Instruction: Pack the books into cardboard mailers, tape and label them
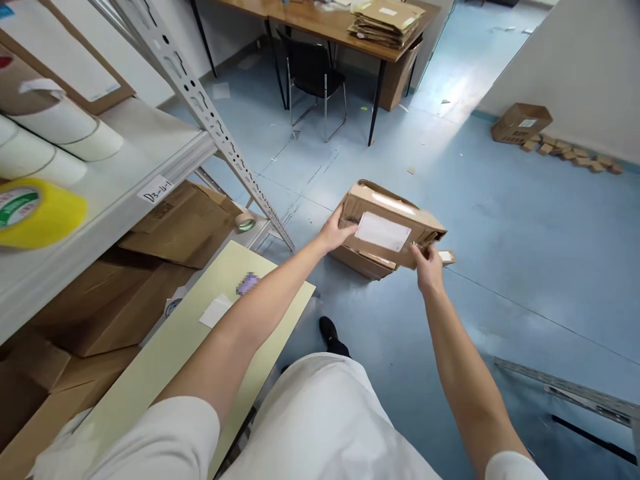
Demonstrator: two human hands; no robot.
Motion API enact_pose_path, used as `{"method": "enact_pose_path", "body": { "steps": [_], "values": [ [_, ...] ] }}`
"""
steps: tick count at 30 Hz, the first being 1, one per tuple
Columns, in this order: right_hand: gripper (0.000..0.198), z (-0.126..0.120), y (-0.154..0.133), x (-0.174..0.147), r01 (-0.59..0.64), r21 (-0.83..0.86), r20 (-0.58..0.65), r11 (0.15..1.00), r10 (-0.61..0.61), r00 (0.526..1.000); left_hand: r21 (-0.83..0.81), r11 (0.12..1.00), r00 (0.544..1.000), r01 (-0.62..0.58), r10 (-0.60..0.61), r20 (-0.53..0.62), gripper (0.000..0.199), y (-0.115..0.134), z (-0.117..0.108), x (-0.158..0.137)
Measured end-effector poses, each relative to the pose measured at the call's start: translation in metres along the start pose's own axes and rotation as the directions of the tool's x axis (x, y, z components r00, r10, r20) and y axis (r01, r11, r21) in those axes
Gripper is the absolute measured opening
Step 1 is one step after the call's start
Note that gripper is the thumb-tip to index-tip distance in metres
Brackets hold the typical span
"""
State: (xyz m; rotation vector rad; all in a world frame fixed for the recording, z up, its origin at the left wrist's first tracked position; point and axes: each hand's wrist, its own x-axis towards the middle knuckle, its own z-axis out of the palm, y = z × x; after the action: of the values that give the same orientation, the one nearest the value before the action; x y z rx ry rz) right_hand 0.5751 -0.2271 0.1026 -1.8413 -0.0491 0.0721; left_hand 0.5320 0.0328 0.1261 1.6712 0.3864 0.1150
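Observation:
A brown cardboard box (420, 227) with a white label (384, 232) hangs between my two hands, above the blue floor. My left hand (336, 232) is closed on its left end, the thumb lying on the labelled face. At the lower right corner, my right hand (427, 265) pinches the box's edge. Below and behind it, partly hidden, is another cardboard box (364, 263). A small part of a further carton with a white label (447, 257) shows just right of my right hand.
On my left stand a metal shelf (185, 143) with paper rolls and yellow tape (55, 212), and a pale yellow tabletop (170, 360). Ahead are a black chair (313, 70) and a wooden desk (320, 21). A carton (521, 123) sits by the right wall; a metal frame (565, 387) lies lower right.

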Motion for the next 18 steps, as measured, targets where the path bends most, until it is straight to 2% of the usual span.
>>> {"method": "enact_pose_path", "body": {
  "steps": [3,6,9,12,15,18],
  "values": [
    [0.092,0.002,-0.006,0.016,0.086,0.085,0.040,0.993,-0.089,0.995,-0.171,0.985,0.996,0.014,0.001,0.086,0.087,0.014,0.002,0.018],
    [0.110,0.016,0.003,0.001,0.043,0.132,0.112,0.990,-0.058,0.992,-0.239,0.971,0.998,0.018,-0.003,0.063,0.088,0.008,-0.013,-0.010],
    [0.107,0.037,0.016,-0.033,-0.060,0.144,0.230,0.988,0.026,0.973,-0.269,0.962,0.998,0.055,-0.057,0.000,0.087,-0.012,-0.040,-0.062],
    [0.104,0.059,0.018,-0.068,-0.134,0.089,0.343,0.987,0.096,0.935,-0.297,0.947,0.989,0.120,-0.139,-0.041,0.084,-0.034,-0.068,-0.121],
    [0.098,0.081,0.006,-0.097,-0.134,0.034,0.423,0.990,0.107,0.900,-0.314,0.938,0.981,0.148,-0.179,-0.073,0.075,-0.052,-0.090,-0.179],
    [0.090,0.106,-0.013,-0.125,-0.091,0.031,0.494,0.995,0.064,0.867,-0.287,0.944,0.963,0.163,-0.216,-0.162,0.063,-0.069,-0.105,-0.241]
  ]
}}
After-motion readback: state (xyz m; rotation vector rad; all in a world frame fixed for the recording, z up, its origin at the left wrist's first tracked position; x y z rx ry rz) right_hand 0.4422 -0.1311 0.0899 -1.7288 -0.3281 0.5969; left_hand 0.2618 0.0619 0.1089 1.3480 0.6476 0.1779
